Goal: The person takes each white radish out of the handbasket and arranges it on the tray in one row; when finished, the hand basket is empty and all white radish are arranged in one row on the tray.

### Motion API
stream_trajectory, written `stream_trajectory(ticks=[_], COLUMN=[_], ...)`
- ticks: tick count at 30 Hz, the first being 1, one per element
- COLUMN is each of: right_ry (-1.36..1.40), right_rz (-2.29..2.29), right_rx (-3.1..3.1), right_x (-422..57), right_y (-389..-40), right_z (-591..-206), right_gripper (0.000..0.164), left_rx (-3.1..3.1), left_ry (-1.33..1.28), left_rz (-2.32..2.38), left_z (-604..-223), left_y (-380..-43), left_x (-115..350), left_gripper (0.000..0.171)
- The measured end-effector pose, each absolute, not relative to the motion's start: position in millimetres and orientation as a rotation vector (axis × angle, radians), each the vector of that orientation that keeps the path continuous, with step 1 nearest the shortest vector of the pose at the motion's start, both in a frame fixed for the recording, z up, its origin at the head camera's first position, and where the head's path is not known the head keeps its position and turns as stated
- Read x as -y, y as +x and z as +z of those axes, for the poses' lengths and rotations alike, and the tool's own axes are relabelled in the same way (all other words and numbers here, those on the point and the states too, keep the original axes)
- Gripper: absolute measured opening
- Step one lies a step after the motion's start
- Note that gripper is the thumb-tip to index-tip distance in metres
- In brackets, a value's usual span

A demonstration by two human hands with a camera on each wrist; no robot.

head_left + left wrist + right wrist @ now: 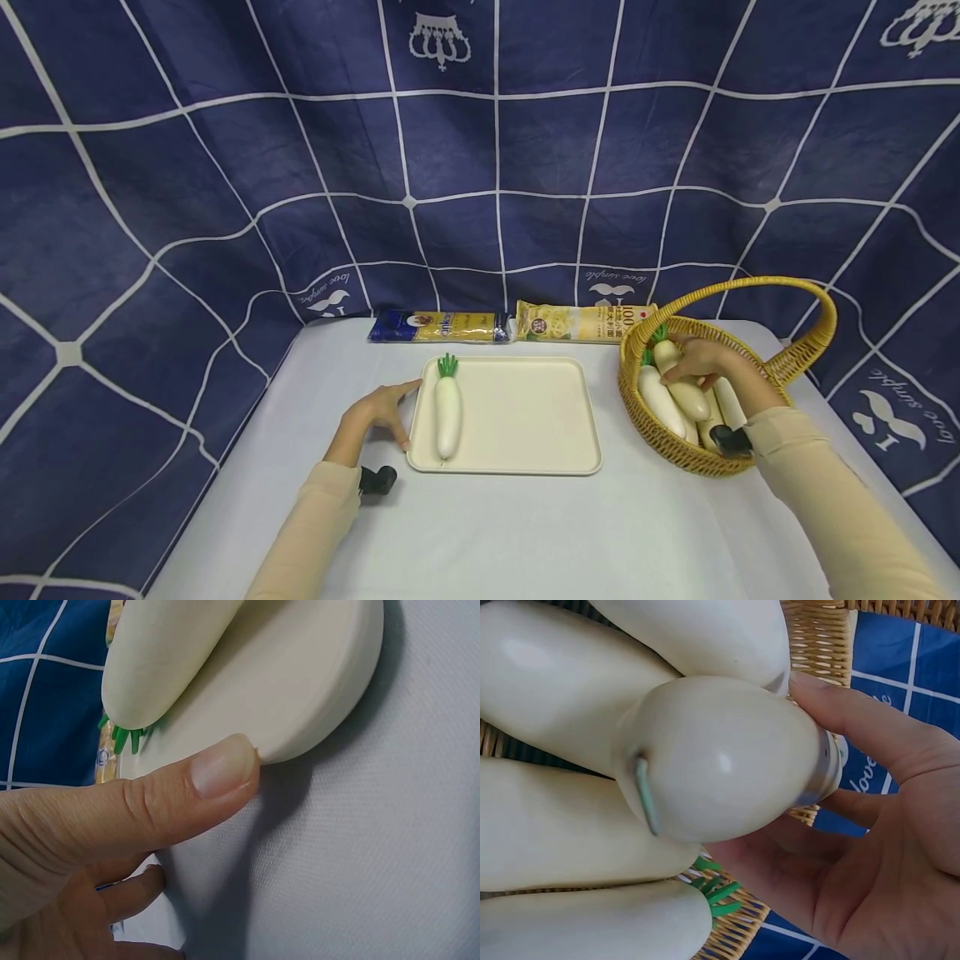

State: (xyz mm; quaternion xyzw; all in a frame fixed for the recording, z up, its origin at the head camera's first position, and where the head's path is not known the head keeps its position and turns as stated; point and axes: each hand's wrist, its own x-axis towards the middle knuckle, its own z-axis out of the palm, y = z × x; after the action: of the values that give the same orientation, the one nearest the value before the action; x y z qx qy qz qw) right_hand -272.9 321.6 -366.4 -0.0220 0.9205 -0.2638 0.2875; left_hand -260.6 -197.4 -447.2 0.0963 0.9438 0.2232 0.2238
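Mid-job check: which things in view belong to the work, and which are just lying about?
Part of the job, it seems:
radish gripped by the right hand
basket with more radishes
tray, left hand at its edge
lone radish on the tray

Apparently just lying about:
blue-and-yellow packet
yellow packet

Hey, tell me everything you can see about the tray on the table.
The tray is cream-coloured and rectangular, with rounded corners, a low raised rim and a smooth surface that looks like plastic. It lies flat on the white tablecloth, its long sides running left to right. One white radish lies lengthwise near its left end, green top toward the far edge; the rest is bare. The left hand is at its left side, with the thumb apparently touching the rim.
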Motion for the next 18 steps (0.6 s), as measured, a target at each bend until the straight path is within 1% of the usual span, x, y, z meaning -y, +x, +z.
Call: stream_trajectory(ticks=[18], right_ry=[-0.132], right_rz=[-0.735], right_rx=[-2.494], right_x=[-323.9], right_y=[-270.6], right_z=[-370.2], right_gripper=[0.099], left_rx=[-2.61], left_ry=[0.278], left_rz=[0.613], left_z=[-448.7], left_y=[-261.2], left_x=[197.3], left_gripper=[0.122])
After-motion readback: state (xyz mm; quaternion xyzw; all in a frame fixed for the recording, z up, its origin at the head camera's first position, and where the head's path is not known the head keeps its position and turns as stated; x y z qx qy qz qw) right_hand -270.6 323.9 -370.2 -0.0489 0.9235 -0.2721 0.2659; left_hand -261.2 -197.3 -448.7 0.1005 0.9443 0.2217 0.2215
